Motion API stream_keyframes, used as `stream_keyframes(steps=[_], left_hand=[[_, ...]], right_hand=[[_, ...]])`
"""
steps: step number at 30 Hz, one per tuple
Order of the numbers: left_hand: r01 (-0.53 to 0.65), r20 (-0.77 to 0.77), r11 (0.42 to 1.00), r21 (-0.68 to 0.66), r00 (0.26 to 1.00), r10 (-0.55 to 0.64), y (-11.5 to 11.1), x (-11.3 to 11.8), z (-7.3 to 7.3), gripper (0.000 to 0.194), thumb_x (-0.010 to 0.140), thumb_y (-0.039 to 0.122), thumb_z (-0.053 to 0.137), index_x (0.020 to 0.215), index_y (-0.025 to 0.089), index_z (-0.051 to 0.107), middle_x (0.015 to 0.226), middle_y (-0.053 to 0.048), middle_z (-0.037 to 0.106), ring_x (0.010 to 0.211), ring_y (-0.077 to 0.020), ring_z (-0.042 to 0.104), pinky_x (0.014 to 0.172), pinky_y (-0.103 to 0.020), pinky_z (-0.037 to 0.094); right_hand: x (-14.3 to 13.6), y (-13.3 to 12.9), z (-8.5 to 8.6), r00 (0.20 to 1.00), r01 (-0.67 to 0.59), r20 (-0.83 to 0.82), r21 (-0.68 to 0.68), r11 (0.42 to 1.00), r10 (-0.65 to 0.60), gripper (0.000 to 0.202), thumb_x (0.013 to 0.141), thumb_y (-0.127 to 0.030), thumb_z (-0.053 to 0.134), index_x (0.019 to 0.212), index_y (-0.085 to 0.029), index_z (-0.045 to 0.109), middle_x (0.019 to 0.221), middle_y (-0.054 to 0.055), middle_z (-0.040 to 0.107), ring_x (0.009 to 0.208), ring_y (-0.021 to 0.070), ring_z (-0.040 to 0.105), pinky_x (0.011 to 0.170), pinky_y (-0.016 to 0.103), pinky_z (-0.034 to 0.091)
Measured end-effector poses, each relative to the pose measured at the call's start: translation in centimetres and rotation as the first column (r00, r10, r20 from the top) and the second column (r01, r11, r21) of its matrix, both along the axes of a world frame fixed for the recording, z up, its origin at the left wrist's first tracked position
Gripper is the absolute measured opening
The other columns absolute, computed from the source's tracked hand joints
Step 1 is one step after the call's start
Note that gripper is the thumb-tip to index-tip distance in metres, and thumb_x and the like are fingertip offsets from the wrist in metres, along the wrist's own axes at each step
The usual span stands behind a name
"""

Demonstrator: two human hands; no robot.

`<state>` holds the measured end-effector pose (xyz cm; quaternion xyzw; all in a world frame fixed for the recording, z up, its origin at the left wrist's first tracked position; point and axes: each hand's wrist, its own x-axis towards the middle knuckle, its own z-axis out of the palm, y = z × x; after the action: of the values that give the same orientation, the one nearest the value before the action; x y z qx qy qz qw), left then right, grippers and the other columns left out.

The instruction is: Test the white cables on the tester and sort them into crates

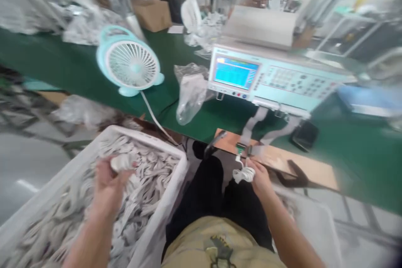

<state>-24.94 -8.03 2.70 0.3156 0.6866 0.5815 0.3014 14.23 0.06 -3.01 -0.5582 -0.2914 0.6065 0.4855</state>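
My left hand is closed around a coiled white cable, held above a white plastic crate full of similar bundled cables. At the board's edge, my right hand pinches another white cable bundle. One end of that bundle reaches up to a small green connector on the wooden board; whether it is fully seated I cannot tell. Grey flat ribbon cables run from the board to a benchtop tester with a lit blue screen.
A light-blue fan stands on the green table, its cord hanging toward the crate. Beside the tester lies a clear plastic bag. A dark phone-like object rests at the right. Another crate sits low right, partly hidden by my arm.
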Motion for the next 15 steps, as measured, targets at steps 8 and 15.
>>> stream_keyframes(steps=[8, 15], left_hand=[[0.688, 0.444, 0.709, -0.156, 0.690, -0.571, 7.6, 24.0, -3.7, 0.036, 0.068, 0.051, 0.058, 0.077, 0.017, 0.062, 0.046, 0.004, 0.048, 0.038, -0.0087, 0.045, 0.035, -0.017, 0.028], [0.634, 0.441, 0.764, -0.124, 0.725, -0.530, 9.3, 26.4, -4.4, 0.034, 0.065, 0.048, 0.063, 0.064, 0.015, 0.056, 0.045, 0.005, 0.044, 0.036, -0.0057, 0.040, 0.033, -0.016, 0.026]], right_hand=[[-0.2, -0.3, 0.0, 0.997, 0.020, -0.071, 0.033, 0.999, -0.018, 0.036, 0.064, -0.048, 0.067, 0.075, -0.014, 0.068, 0.061, 0.003, 0.063, 0.052, 0.0130, 0.051, 0.051, 0.025, 0.039], [-0.6, -0.5, 0.4, 0.993, 0.034, -0.112, 0.075, 0.997, -0.025, 0.029, 0.066, -0.045, 0.065, 0.063, -0.016, 0.060, 0.053, -0.003, 0.055, 0.047, 0.0095, 0.044, 0.050, 0.023, 0.035]])
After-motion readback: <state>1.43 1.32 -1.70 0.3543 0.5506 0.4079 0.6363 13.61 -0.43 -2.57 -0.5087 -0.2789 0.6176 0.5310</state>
